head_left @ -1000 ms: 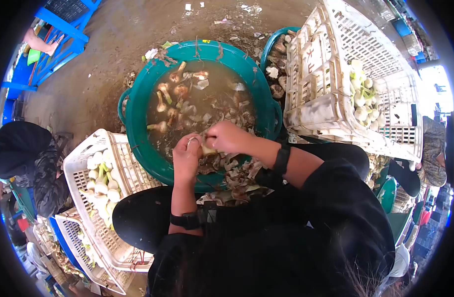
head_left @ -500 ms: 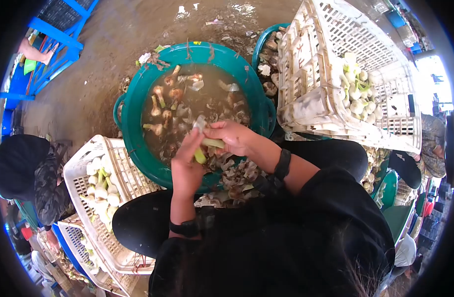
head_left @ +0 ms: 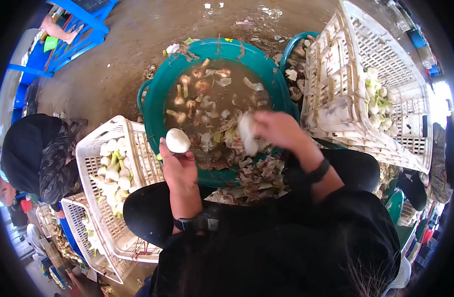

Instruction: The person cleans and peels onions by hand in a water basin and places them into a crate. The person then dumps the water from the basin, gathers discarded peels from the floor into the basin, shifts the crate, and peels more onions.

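A smooth white peeled bulb point(head_left: 178, 141) rests in the fingers of my left hand point(head_left: 180, 171), over the left rim of the green tub point(head_left: 155, 106). On the other side, my right hand point(head_left: 279, 129) is blurred by motion beside pale loose peel point(head_left: 249, 132); the peel seems to be at its fingertips. Muddy water fills the tub, with several unpeeled bulbs point(head_left: 202, 87) and scraps of skin floating in it. A heap of wet peels point(head_left: 261, 178) lies at the tub's near right edge.
White crates with peeled bulbs stand at the left point(head_left: 138, 153) and right point(head_left: 331, 89). Behind the right crate is a smaller green tub point(head_left: 288, 52) of bulbs. A person in dark clothes point(head_left: 31, 153) sits at the far left. Blue metal framing point(head_left: 88, 22) stands at upper left.
My hands have moved apart. The bulb now shows white and bare in my left hand, while my right hand has swung right with the peel. The whole view has shifted slightly.
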Action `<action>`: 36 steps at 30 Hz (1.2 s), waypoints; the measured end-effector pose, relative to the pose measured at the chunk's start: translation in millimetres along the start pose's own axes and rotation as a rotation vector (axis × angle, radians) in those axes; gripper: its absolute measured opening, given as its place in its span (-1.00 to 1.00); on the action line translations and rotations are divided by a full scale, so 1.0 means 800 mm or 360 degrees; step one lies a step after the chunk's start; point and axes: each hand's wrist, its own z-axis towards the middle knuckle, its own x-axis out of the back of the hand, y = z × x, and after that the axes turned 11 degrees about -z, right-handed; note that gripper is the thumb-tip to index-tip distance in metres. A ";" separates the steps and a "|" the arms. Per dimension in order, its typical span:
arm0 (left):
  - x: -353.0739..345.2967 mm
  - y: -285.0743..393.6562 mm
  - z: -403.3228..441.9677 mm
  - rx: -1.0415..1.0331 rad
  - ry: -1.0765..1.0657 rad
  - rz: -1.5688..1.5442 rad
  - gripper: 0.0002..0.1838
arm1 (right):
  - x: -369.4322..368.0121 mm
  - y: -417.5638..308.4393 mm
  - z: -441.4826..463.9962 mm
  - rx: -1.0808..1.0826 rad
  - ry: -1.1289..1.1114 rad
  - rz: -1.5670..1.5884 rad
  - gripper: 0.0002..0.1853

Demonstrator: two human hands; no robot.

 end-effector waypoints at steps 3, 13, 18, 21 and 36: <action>-0.020 -0.005 -0.016 -0.0396 0.0190 0.0254 -0.77 | -0.019 -0.076 0.007 0.0212 0.0320 -0.0132 -0.82; -0.013 -0.015 -0.017 -0.2301 -0.0500 0.1526 -0.89 | -0.020 -0.150 0.051 0.0430 0.0420 0.0358 -0.87; -0.021 -0.014 -0.024 -0.1130 -0.0076 0.0671 -0.88 | -0.055 -0.080 0.051 0.0145 0.0256 0.0191 -0.82; -0.020 -0.001 -0.018 -0.0631 0.0081 0.0103 -0.75 | -0.072 -0.052 0.051 -0.0180 0.0042 -0.0161 -0.69; 0.017 0.127 -0.044 -0.0248 -0.0176 -0.1373 -0.41 | -0.067 -0.049 0.057 0.0304 -0.0532 -0.0550 -0.66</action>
